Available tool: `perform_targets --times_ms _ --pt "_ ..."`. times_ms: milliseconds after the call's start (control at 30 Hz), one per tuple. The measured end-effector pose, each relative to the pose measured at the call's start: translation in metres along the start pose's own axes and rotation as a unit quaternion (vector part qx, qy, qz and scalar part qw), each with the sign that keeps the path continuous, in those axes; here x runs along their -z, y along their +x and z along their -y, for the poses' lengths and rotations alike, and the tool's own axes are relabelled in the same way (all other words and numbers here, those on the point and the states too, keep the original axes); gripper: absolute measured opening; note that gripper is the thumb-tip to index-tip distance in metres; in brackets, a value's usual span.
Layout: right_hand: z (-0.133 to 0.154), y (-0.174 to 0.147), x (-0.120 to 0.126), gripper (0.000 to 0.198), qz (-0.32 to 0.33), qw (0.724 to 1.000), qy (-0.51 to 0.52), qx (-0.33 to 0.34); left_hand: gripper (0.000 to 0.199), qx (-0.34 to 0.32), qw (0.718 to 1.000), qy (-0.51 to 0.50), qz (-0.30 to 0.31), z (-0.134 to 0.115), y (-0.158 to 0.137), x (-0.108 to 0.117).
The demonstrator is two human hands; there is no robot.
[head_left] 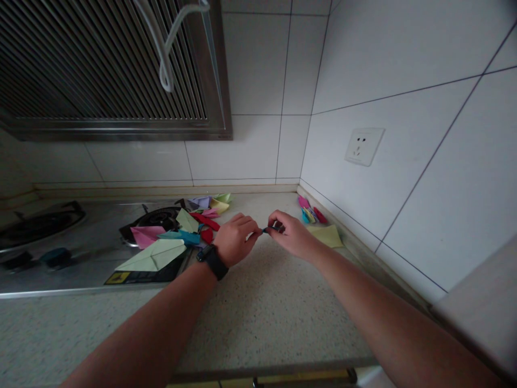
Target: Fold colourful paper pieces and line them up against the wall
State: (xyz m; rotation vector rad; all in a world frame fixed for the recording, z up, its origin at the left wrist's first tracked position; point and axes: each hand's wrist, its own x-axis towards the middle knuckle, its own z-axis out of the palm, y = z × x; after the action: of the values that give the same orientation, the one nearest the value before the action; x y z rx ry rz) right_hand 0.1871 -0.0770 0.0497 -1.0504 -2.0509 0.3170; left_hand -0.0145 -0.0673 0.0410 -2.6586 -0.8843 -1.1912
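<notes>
Above the speckled counter (262, 323), the left hand (238, 237) and right hand (294, 235) nearly meet, fingertips pinching a small blue paper piece (265, 230) between them; at three o'clock from them lies a yellow paper sheet (329, 236); at two, small folded papers (320, 215); at nine, a pale-green paper plane (155, 255) on the gas stove (95, 242); at eleven, a range hood (105, 70).

the held piece (265, 230) is dark blue, the sheet (328, 236) yellow, the countertop (283, 318) speckled grey.

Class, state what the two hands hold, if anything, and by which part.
A small dark-blue piece, partly hidden: left hand pinches one end, right hand the other.
</notes>
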Motion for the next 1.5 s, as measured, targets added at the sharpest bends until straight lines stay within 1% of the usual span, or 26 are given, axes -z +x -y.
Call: perform_targets --times_ms 100,167,300,400,600,800,933,1233,1400,1500 --pt "0.005 -0.002 0.007 0.004 0.019 0.995 -0.076 0.065 0.006 0.028 0.999 -0.027 -0.007 0.001 -0.001 -0.003" --pt "0.007 -0.003 0.012 0.004 0.038 0.989 -0.106 0.095 0.004 0.042 0.998 -0.046 -0.011 0.001 -0.001 -0.003" --pt "0.006 -0.004 0.016 0.006 0.073 0.983 -0.109 0.127 0.004 0.047 0.996 -0.069 -0.018 0.001 0.0 -0.003" --pt "0.004 -0.003 0.015 0.01 0.063 0.985 -0.087 0.134 0.005 0.043 0.996 -0.08 -0.021 0.002 0.0 -0.002" --pt "-0.001 -0.001 0.009 0.008 0.034 0.989 -0.03 0.142 0.004 0.044 0.994 -0.09 -0.033 0.002 0.0 -0.002" --pt "-0.006 0.002 0.005 0.008 0.024 0.989 0.024 0.144 0.004 0.048 0.994 -0.089 -0.043 0.002 -0.001 -0.004" --pt "-0.006 0.003 0.005 0.011 0.027 0.987 0.043 0.151 0.004 0.042 0.995 -0.083 -0.044 0.002 -0.001 -0.004" --pt "-0.005 0.0 0.005 0.023 0.042 0.987 0.046 0.146 0.006 -0.005 0.997 -0.071 -0.039 -0.001 0.0 -0.002" --pt "-0.008 -0.002 0.004 0.027 0.056 0.986 0.007 0.158 0.007 -0.032 0.997 -0.065 -0.018 -0.001 0.0 -0.002" --pt "-0.009 -0.002 0.004 0.026 0.059 0.985 -0.014 0.163 0.007 -0.036 0.998 -0.059 -0.006 0.001 0.001 -0.003"
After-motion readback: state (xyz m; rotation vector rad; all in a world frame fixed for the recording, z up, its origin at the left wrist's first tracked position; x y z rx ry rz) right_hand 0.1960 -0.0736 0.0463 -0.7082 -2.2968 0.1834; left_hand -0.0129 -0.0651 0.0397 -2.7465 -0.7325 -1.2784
